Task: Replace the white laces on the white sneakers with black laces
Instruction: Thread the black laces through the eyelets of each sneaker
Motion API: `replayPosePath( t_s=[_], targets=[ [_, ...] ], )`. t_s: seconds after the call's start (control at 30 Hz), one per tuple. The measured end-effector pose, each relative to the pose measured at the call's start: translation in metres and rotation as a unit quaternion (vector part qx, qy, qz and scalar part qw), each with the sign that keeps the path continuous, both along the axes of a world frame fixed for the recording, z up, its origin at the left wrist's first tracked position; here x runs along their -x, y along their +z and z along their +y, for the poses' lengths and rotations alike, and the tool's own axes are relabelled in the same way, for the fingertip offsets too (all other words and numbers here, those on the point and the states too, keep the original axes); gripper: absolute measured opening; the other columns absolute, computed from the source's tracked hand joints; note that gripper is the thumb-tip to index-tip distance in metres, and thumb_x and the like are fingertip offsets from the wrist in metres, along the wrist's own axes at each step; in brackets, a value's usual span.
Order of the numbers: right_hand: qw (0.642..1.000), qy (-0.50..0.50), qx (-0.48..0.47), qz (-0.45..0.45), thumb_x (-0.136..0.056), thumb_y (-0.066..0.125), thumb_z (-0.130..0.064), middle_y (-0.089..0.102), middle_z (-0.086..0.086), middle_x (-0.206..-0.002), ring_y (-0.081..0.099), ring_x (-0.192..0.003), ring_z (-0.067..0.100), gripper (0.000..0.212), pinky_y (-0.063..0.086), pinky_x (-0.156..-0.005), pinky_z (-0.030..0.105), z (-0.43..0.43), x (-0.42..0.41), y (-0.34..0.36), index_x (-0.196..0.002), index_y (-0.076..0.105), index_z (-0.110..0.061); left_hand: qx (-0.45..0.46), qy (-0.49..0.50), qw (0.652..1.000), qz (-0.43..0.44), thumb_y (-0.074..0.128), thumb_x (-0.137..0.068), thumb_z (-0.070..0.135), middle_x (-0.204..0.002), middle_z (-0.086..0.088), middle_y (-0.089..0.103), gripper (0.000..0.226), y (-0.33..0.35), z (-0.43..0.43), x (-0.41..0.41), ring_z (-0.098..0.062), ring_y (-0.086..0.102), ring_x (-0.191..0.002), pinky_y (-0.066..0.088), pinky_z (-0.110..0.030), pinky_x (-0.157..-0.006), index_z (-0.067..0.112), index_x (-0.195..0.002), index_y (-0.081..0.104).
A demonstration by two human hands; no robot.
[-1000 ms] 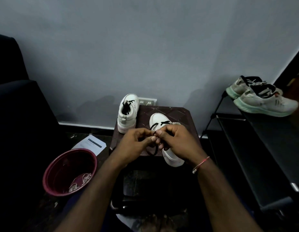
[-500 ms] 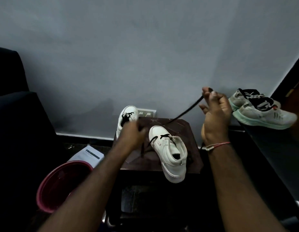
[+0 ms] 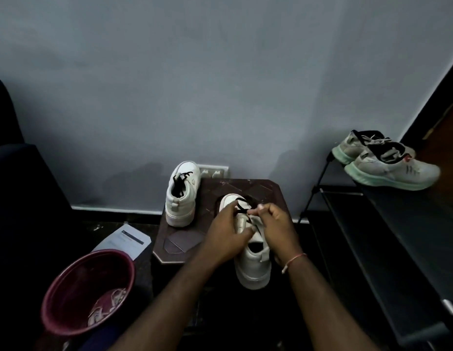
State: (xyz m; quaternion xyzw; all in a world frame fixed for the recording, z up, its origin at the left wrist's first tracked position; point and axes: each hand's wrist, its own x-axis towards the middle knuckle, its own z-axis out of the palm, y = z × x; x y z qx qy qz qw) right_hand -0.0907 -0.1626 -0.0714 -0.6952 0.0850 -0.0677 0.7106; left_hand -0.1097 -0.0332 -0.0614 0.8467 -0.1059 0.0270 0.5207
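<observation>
A grey wall fills the upper half of the frame. At the right edge stands a dark shoe rack, with a pair of grey running shoes on its top level. A dark brown tabletop sits at centre, against the wall. A maroon bucket stands at lower left, with something pale in its bottom, too dim to name.

Two white sneakers are on the tabletop. The far sneaker stands at the tabletop's left side, heel toward the camera, already threaded with black. The near sneaker lies at centre, its heel over the front edge.

Both hands meet over its eyelets. The left hand grips the upper, thumb across the tongue, and the right hand pinches the black lace just above. A sheet of paper lies between bucket and tabletop.
</observation>
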Motion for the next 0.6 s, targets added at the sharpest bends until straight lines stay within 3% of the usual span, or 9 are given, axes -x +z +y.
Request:
replayPosePath(
  t_s=[0.13, 0.27, 0.37, 0.47, 0.53, 0.6],
  targets=[
    [0.999, -0.023, -0.042, 0.019, -0.099, 0.05, -0.014, 0.073, 0.016, -0.089, 0.068, -0.083, 0.025, 0.024, 0.054, -0.08, 0.038, 0.009, 0.031, -0.013, -0.085, 0.064, -0.001, -0.028, 0.015, 0.999, -0.016, 0.052, -0.068, 0.017, -0.115, 0.002, 0.064, 0.052, -0.007, 0.01, 0.02, -0.01, 0.058, -0.108, 0.042, -0.02, -0.095, 0.014, -0.119, 0.06],
    [0.993, -0.016, -0.112, 0.014, -0.1, 0.046, -0.013, 0.074, 0.013, -0.089, 0.07, -0.082, 0.021, 0.026, 0.054, -0.074, 0.027, 0.011, 0.056, -0.015, -0.085, 0.065, -0.003, -0.14, 0.071, 0.988, -0.017, 0.057, -0.074, 0.006, -0.095, -0.001, 0.061, 0.022, -0.005, 0.014, 0.025, -0.021, 0.058, -0.093, 0.046, -0.03, -0.08, 0.016, -0.092, 0.064],
    [0.989, -0.018, -0.144, 0.037, -0.099, 0.047, -0.011, 0.072, 0.008, -0.085, 0.065, -0.078, 0.017, 0.025, 0.049, -0.074, 0.027, 0.004, 0.055, -0.006, -0.082, 0.065, -0.007, -0.285, 0.077, 0.955, -0.009, 0.057, -0.079, 0.021, -0.102, -0.002, 0.056, 0.018, 0.006, 0.005, 0.021, -0.024, 0.057, -0.097, 0.05, -0.037, -0.08, 0.02, -0.095, 0.065],
    [0.996, -0.003, -0.062, 0.059, -0.095, 0.055, -0.011, 0.069, -0.002, -0.074, 0.056, -0.06, 0.002, 0.019, 0.043, -0.055, 0.017, -0.008, 0.046, 0.012, -0.083, 0.069, -0.012, -0.38, 0.079, 0.922, -0.013, 0.054, -0.086, 0.025, -0.109, -0.003, 0.051, 0.019, 0.013, -0.002, 0.019, -0.026, 0.058, -0.1, 0.048, -0.037, -0.074, 0.023, -0.1, 0.067],
    [0.999, -0.023, -0.03, 0.01, -0.093, 0.059, -0.009, 0.066, -0.004, -0.072, 0.049, -0.047, -0.004, 0.014, 0.039, -0.046, 0.013, -0.016, 0.037, 0.03, -0.085, 0.069, -0.014, -0.384, 0.093, 0.918, -0.022, 0.055, -0.087, 0.028, -0.108, -0.003, 0.051, 0.019, 0.011, -0.004, 0.019, -0.026, 0.06, -0.098, 0.046, -0.035, -0.071, 0.021, -0.097, 0.069],
    [0.991, -0.074, -0.07, -0.091, -0.091, 0.061, -0.007, 0.061, -0.002, -0.068, 0.044, -0.047, 0.0, 0.012, 0.038, -0.046, 0.017, -0.026, 0.027, 0.051, -0.088, 0.068, -0.016, -0.381, 0.104, 0.918, -0.02, 0.058, -0.087, 0.032, -0.107, -0.002, 0.051, 0.019, 0.009, -0.003, 0.019, -0.026, 0.06, -0.097, 0.046, -0.035, -0.071, 0.02, -0.096, 0.069]
  ],
)
